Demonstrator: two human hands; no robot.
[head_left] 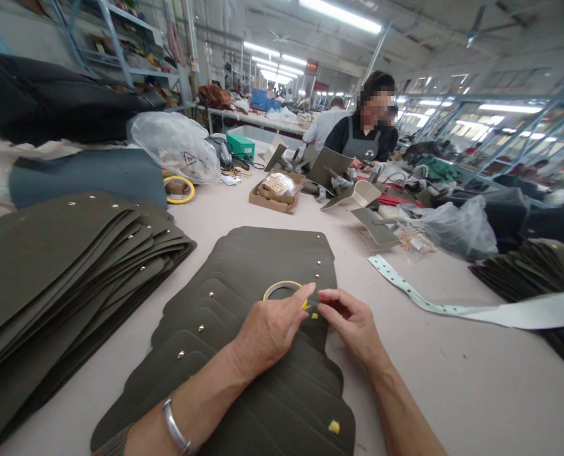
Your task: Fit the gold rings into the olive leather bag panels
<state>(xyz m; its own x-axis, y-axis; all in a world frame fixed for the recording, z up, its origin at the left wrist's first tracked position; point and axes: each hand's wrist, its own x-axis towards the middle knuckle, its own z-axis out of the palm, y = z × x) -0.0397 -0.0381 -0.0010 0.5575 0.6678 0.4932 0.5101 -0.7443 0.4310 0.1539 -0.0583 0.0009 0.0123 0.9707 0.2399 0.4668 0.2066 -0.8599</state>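
A roll of yellow tape [282, 284] is in my left hand [270, 326], whose fingers close on its near side over the panels. My right hand [353, 323] is just to the right, thumb and fingertips pinched together; anything between them is too small to make out. Under both hands lie overlapping dark olive panels [272, 250] with small metal studs along their edges. One small yellow tape piece [315, 315] sits on a panel between my hands. Another yellow piece [334, 427] is on the nearest panel at the lower right.
More dark panels [73, 253] are stacked at left, others [538, 278] at far right. A pale perforated strip [419, 301] crosses the table's right side. Behind are a cardboard box [275, 201], another yellow tape roll [180, 200], plastic bags and a co-worker [358, 136].
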